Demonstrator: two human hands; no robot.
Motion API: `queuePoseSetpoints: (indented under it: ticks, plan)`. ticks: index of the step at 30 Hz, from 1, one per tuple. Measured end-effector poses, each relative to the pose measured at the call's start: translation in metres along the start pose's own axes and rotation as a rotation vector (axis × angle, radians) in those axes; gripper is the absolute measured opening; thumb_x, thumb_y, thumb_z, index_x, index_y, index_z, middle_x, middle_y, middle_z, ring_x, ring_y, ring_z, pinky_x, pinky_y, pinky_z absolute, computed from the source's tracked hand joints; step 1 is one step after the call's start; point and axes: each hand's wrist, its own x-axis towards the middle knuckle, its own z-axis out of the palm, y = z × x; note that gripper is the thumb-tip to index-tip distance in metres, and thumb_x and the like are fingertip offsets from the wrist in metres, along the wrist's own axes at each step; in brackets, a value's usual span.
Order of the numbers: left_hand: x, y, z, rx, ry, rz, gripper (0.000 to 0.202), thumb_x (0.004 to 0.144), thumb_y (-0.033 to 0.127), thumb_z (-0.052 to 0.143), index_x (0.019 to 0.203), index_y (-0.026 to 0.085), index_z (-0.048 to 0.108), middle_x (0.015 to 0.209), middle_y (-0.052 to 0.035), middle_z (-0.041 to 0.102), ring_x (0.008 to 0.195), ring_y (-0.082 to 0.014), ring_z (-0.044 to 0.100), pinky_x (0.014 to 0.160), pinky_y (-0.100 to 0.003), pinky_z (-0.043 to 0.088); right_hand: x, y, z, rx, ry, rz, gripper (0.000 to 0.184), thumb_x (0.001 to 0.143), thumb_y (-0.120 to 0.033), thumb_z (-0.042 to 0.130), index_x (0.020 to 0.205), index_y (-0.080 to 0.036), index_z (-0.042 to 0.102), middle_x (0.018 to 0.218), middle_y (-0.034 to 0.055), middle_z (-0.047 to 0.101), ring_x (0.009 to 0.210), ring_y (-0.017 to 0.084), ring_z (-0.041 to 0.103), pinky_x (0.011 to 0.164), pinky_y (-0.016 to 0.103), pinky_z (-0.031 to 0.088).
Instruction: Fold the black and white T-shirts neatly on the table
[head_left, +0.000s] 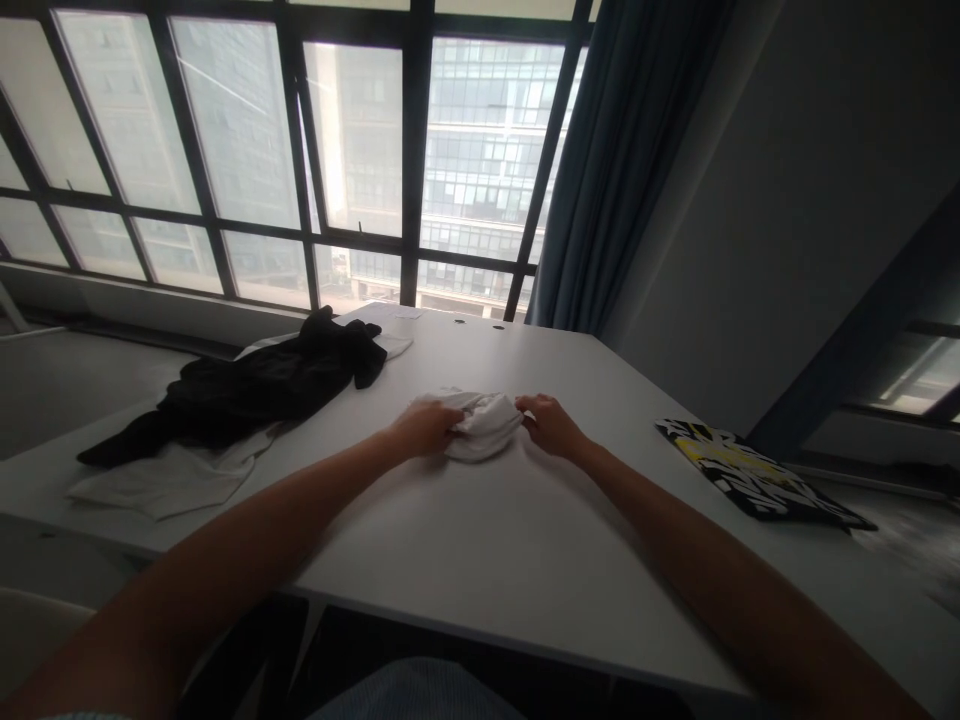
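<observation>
A bunched white cloth (480,425) lies on the white table (480,540) in front of me. My left hand (424,428) grips its left side with the fingers curled into the fabric. My right hand (551,425) is closed on its right edge. Both forearms stretch out over the tabletop towards it.
A black garment (255,395) lies over a flat white cloth (165,480) at the table's left. A folded black, white and yellow printed item (750,470) lies at the right edge. Large windows and a blue curtain (622,160) stand behind the table.
</observation>
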Motion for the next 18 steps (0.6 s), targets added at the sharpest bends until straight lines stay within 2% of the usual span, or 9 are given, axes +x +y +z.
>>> queuePoseSetpoints:
  ticks: [3,5,6,8,10,12,15,16,18]
  plan:
    - [0.000,-0.015,-0.020,0.073,0.089,-0.206,0.035,0.094,0.044,0.054,0.095,0.018,0.077,0.090,-0.0158,0.076,0.089,-0.0349,0.071,0.078,-0.041,0.050,0.002,-0.007,-0.027,-0.072,0.153,0.083,0.017,0.090,-0.015,0.049,0.098,-0.021,0.063,0.091,0.0090,0.073,0.088,0.026,0.065,0.104,0.047,0.041]
    - [0.000,-0.025,-0.030,0.051,0.092,-0.285,0.047,0.091,0.060,0.055,0.103,0.020,0.077,0.093,-0.0133,0.077,0.093,-0.0347,0.071,0.082,-0.040,0.050,0.004,-0.020,-0.052,-0.113,0.270,0.094,0.016,0.090,-0.016,0.050,0.098,-0.021,0.062,0.086,0.0088,0.071,0.085,0.027,0.062,0.101,0.047,0.041]
    - [-0.001,-0.029,-0.032,0.009,0.041,-0.292,0.054,0.087,0.066,0.058,0.111,0.022,0.076,0.097,-0.0120,0.077,0.096,-0.0343,0.070,0.083,-0.040,0.050,0.005,-0.027,-0.065,-0.128,0.329,0.086,0.015,0.089,-0.016,0.050,0.098,-0.021,0.061,0.084,0.0084,0.070,0.085,0.027,0.061,0.099,0.046,0.041]
    - [-0.004,-0.037,-0.029,-0.089,-0.147,-0.272,0.074,0.074,0.075,0.067,0.128,0.025,0.070,0.116,-0.0123,0.075,0.106,-0.0357,0.069,0.089,-0.040,0.050,0.008,-0.043,-0.086,-0.132,0.439,0.074,0.013,0.090,-0.018,0.050,0.098,-0.021,0.060,0.084,0.0073,0.069,0.083,0.026,0.061,0.092,0.042,0.043]
    - [-0.009,-0.039,-0.018,-0.124,-0.344,-0.242,0.096,0.061,0.078,0.075,0.141,0.027,0.062,0.144,-0.0166,0.061,0.126,-0.0431,0.058,0.098,-0.047,0.047,0.009,-0.055,-0.097,-0.090,0.496,0.099,0.013,0.091,-0.020,0.049,0.099,-0.020,0.059,0.086,0.0064,0.069,0.080,0.024,0.061,0.083,0.037,0.045]
    - [-0.013,-0.036,-0.003,-0.114,-0.436,-0.193,0.114,0.054,0.080,0.078,0.152,0.028,0.050,0.162,-0.0194,0.038,0.143,-0.0502,0.038,0.106,-0.057,0.041,0.008,-0.061,-0.095,-0.051,0.464,0.152,0.014,0.093,-0.022,0.048,0.101,-0.020,0.060,0.087,0.0064,0.070,0.077,0.023,0.063,0.074,0.033,0.044]
    - [-0.013,-0.020,0.016,-0.152,-0.465,-0.041,0.129,0.059,0.080,0.076,0.164,0.029,0.023,0.169,-0.0202,0.015,0.152,-0.0498,0.018,0.115,-0.067,0.025,0.005,-0.056,-0.075,-0.045,0.321,0.249,0.017,0.095,-0.025,0.049,0.105,-0.021,0.062,0.088,0.0072,0.072,0.074,0.023,0.065,0.068,0.030,0.044]
    - [-0.012,-0.014,0.021,-0.172,-0.468,0.015,0.127,0.063,0.079,0.075,0.165,0.029,0.018,0.170,-0.0200,0.012,0.153,-0.0483,0.015,0.116,-0.069,0.021,0.003,-0.051,-0.066,-0.041,0.270,0.279,0.018,0.095,-0.026,0.049,0.105,-0.021,0.063,0.088,0.0073,0.073,0.074,0.022,0.065,0.067,0.030,0.044]
    - [-0.009,-0.002,0.027,-0.205,-0.435,0.099,0.112,0.074,0.076,0.070,0.164,0.031,0.020,0.171,-0.0180,0.012,0.154,-0.0458,0.013,0.117,-0.072,0.014,-0.002,-0.039,-0.051,-0.003,0.151,0.312,0.018,0.096,-0.029,0.051,0.105,-0.022,0.064,0.090,0.0074,0.074,0.074,0.022,0.067,0.067,0.029,0.046]
